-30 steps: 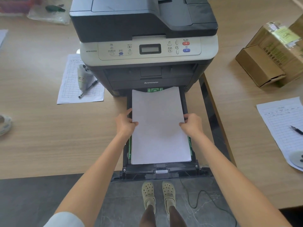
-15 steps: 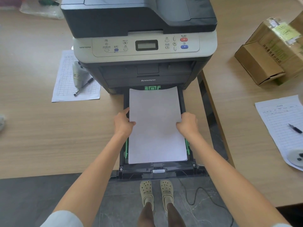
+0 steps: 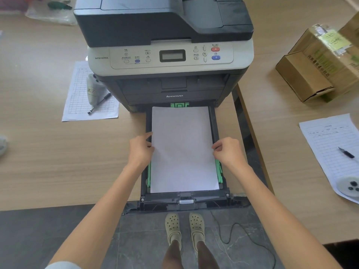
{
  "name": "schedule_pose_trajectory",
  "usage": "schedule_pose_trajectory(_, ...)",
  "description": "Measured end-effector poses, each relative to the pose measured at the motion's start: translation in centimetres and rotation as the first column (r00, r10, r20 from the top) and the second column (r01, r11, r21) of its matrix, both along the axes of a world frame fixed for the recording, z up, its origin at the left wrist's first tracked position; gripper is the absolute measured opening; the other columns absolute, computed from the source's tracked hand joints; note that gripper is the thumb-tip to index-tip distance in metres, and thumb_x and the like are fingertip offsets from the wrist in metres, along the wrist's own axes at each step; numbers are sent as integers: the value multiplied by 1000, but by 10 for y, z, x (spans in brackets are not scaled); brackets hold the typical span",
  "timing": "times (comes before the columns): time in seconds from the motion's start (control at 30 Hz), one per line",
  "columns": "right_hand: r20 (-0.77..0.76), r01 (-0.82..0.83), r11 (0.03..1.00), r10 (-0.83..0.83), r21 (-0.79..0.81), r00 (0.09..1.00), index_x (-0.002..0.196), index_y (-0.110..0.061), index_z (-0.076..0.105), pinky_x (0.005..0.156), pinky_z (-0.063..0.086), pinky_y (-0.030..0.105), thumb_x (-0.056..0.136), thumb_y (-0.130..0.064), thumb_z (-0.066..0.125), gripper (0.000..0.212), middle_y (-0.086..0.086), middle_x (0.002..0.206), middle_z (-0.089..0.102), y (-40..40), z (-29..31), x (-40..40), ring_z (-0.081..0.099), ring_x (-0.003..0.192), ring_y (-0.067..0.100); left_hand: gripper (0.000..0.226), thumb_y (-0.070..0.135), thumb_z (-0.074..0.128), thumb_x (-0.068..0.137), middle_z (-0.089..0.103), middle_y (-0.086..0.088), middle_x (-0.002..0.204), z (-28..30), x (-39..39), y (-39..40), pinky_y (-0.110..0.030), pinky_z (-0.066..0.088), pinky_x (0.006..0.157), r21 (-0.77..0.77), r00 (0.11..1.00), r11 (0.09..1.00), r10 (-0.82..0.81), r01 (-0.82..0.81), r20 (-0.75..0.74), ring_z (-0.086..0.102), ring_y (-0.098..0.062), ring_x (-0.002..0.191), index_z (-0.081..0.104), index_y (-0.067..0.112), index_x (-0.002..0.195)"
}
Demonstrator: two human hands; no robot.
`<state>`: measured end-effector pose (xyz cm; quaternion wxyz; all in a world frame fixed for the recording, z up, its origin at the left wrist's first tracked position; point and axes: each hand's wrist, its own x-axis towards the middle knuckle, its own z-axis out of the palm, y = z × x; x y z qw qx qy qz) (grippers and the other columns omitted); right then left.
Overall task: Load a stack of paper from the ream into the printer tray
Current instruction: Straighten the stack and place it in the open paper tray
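A dark grey and cream printer (image 3: 171,55) stands on the wooden desk, its black paper tray (image 3: 184,199) pulled out toward me over the desk edge. A white paper stack (image 3: 183,148) lies flat in the tray between the green side guides (image 3: 219,169). My left hand (image 3: 140,150) is at the stack's left edge, with thumb and fingertips just touching it. At the right edge, my right hand (image 3: 228,152) has loosely curled fingers with their tips against the paper. Neither thumb lies on top of the sheet. No ream is in view.
A cardboard box (image 3: 318,68) sits on the right desk, with a lined sheet (image 3: 334,144) and pen (image 3: 345,152) nearer me. A printed form (image 3: 85,98) with a pen lies left of the printer. A cable (image 3: 239,230) trails on the floor by my feet.
The stack has settled flat into the tray. Both thumbs have come off the top of the paper and my hands have drawn out to its side edges.
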<state>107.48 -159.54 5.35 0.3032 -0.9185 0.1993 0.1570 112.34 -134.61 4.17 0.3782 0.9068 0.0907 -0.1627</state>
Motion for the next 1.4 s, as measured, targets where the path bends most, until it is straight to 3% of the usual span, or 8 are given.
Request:
schedule_pose_trajectory(0.07,-8,9,1000,-9,10,1000,110,-5,68,94,52,38,86,-3,60,25,15,114,68,-3,-2,-5,64,103,27,45,-8,51,83,67,-22,104,-5,-6,3,-24,46,72,34,1000,999,-14,14,-20,60,-26,86,57,7,124)
schedule_pose_trajectory(0.33,-25,60,998,-60,-1,998,113,-6,65,92,48,34,86,-9,63,28,14,115,67,-11,-13,-28,61,107,27,48,-13,48,80,65,-18,113,-6,-38,12,-35,51,92,68,990,988,-139,136,27,61,-27,103,59,8,122)
schedule_pose_trajectory(0.57,12,29,1000,-29,-7,1000,122,-8,56,78,56,38,84,-13,66,39,14,96,68,0,-24,-57,64,86,26,39,-11,56,79,64,-12,89,-3,-74,13,-34,51,72,55,992,998,35,-42,123,57,-22,75,61,5,114)
schedule_pose_trajectory(0.73,38,-26,989,32,-146,999,96,-4,63,66,56,39,86,-13,62,13,15,89,69,8,-28,-63,64,76,28,31,-1,64,80,71,-16,87,-3,-75,5,-31,43,68,197,996,977,75,-82,45,61,-27,82,63,2,111)
schedule_pose_trajectory(0.83,72,-29,983,43,-182,996,87,-2,63,56,48,34,86,-10,61,8,15,83,68,10,-32,-60,61,70,25,20,-9,62,75,66,-17,75,0,-70,-1,-29,38,63,230,995,968,98,-97,7,58,-33,76,68,8,83)
schedule_pose_trajectory(0.97,110,-2,981,24,-192,994,93,-1,65,61,54,34,88,-9,61,11,16,87,70,12,-34,-62,66,75,28,33,-14,58,70,47,-9,65,0,-71,-3,-28,31,63,233,993,965,118,-118,14,39,-23,66,42,15,66)
schedule_pose_trajectory(1.13,93,-13,967,38,-255,995,94,1,64,62,53,35,90,-8,56,13,18,87,70,18,-36,-61,66,76,30,32,-15,52,70,46,-11,54,-1,-72,-9,-29,34,54,254,992,959,124,-124,14,41,-27,58,42,10,53)
schedule_pose_trajectory(1.4,60,-19,973,34,-229,998,96,0,64,68,57,41,89,-12,57,15,18,92,70,10,-39,-58,65,80,32,35,-9,59,67,52,-11,64,-1,-69,-1,-28,37,62,229,993,966,114,-117,27,44,-26,65,45,20,53)
